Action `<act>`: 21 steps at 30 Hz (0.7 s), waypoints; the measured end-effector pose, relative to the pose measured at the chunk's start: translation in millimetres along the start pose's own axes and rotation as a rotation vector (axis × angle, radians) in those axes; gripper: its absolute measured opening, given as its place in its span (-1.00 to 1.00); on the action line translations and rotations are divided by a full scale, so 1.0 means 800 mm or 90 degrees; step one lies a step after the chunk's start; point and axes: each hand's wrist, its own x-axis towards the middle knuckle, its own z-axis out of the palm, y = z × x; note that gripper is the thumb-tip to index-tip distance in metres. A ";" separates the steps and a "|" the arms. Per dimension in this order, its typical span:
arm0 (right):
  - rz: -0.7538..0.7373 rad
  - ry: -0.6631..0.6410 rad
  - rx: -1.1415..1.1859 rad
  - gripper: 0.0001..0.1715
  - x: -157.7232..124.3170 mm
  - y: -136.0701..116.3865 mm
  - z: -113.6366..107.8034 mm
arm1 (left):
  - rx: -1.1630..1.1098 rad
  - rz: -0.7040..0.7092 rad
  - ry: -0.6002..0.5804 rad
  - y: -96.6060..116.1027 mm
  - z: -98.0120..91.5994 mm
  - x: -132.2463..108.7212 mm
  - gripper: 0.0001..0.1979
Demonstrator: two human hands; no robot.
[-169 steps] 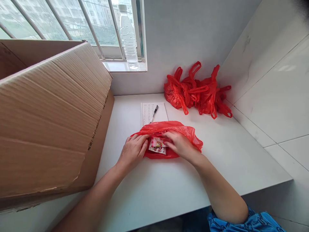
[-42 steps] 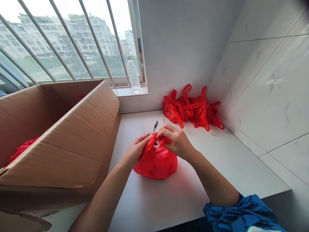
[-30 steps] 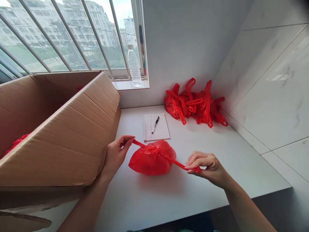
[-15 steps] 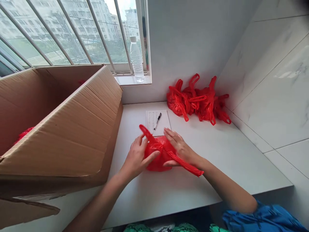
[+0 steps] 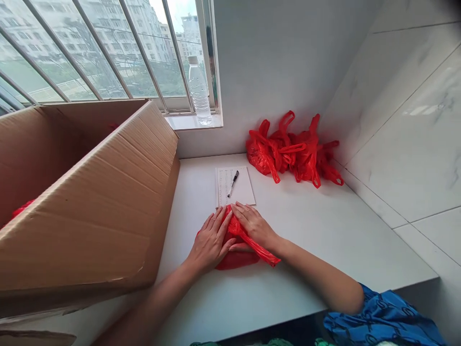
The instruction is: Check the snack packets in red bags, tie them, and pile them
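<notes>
A red plastic bag (image 5: pixel 237 260) with its top gathered lies on the white table, close to me. My left hand (image 5: pixel 212 236) rests flat over its left side, fingers stretched out and pointing away from me. On the other side, my right hand (image 5: pixel 254 225) lies on the bag with its fingers extended too. One twisted handle of the bag sticks out toward the lower right, beneath my right wrist. The two hands nearly meet over the bag and hide much of it. Just beyond the fingertips are a sheet of written paper (image 5: pixel 246 190) and a black-capped pen (image 5: pixel 233 183) on it.
At left stands a large open cardboard box (image 5: pixel 108 211) with something red inside. Several tied red bags (image 5: pixel 295 149) lie against the back wall. A water bottle (image 5: pixel 199 93) is on the windowsill. Tiled wall (image 5: pixel 410 120) bounds the right side.
Both hands have come down flat onto the bag and closer together. The bag's upright left handle is now covered by the hands. The view has shifted slightly.
</notes>
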 end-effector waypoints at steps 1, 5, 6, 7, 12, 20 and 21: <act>0.003 -0.001 0.001 0.16 0.000 0.000 0.000 | 0.000 0.001 0.004 -0.001 0.002 0.000 -0.27; 0.012 -0.009 0.006 0.15 -0.001 -0.001 0.002 | 0.007 0.006 0.005 -0.002 0.009 -0.002 -0.27; 0.013 -0.012 0.007 0.14 -0.002 -0.001 0.003 | 0.008 0.006 0.001 -0.002 0.010 -0.003 -0.27; 0.011 -0.016 0.009 0.14 -0.003 -0.001 0.003 | 0.008 0.005 -0.004 -0.002 0.010 -0.003 -0.27; 0.006 -0.026 0.022 0.14 -0.004 0.000 0.004 | 0.027 0.007 -0.024 -0.001 0.013 -0.003 -0.28; 0.015 -0.033 0.029 0.14 -0.006 0.000 0.009 | 0.023 0.002 -0.031 -0.003 0.020 -0.005 -0.26; 0.017 -0.035 0.029 0.14 -0.006 0.000 0.009 | 0.025 0.003 -0.032 -0.003 0.020 -0.005 -0.26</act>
